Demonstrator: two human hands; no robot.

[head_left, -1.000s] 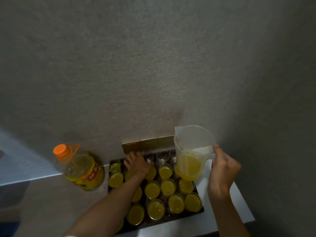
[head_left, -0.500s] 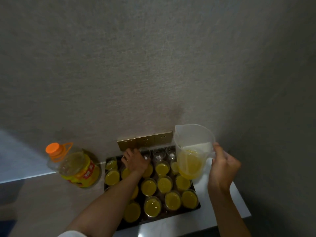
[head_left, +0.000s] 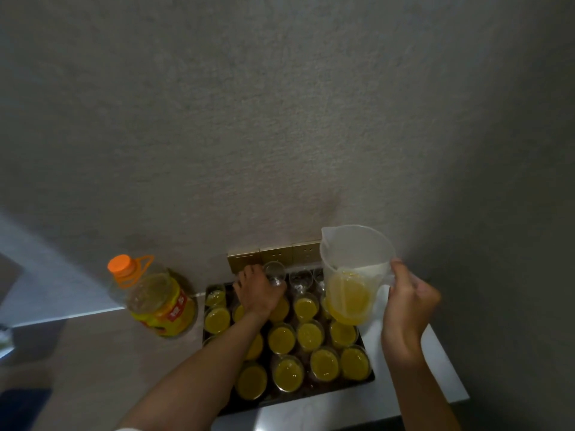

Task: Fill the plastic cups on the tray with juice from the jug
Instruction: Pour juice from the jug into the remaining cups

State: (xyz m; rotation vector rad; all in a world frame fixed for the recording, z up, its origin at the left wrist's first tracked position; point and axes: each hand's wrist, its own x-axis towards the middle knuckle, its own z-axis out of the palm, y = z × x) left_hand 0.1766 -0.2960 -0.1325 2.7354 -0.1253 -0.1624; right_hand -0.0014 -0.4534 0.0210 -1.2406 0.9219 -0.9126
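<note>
Dark tray (head_left: pixel 370 379) on a counter against a grey wall, crowded with juice-filled plastic cups (head_left: pixel 323 363). Back row holding empty cups (head_left: pixel 300 278). Clear jug (head_left: pixel 354 275), roughly a third full, held upright over the tray's right rear, spout aimed left. Right hand (head_left: pixel 410 306) wrapped round its handle. Left hand (head_left: pixel 258 293) nearer the empties, fingers curled about one clear cup (head_left: pixel 274 273), just left of the spout.

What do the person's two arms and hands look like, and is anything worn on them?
Both forearms are bare up to the frame's lower edge. The left hand and the right hand have no gloves, and no rings, watch or bracelet can be seen in this dim picture. Only at the bottom edge, near the left elbow, a small piece of white sleeve shows. Nothing else worn is visible.
</note>
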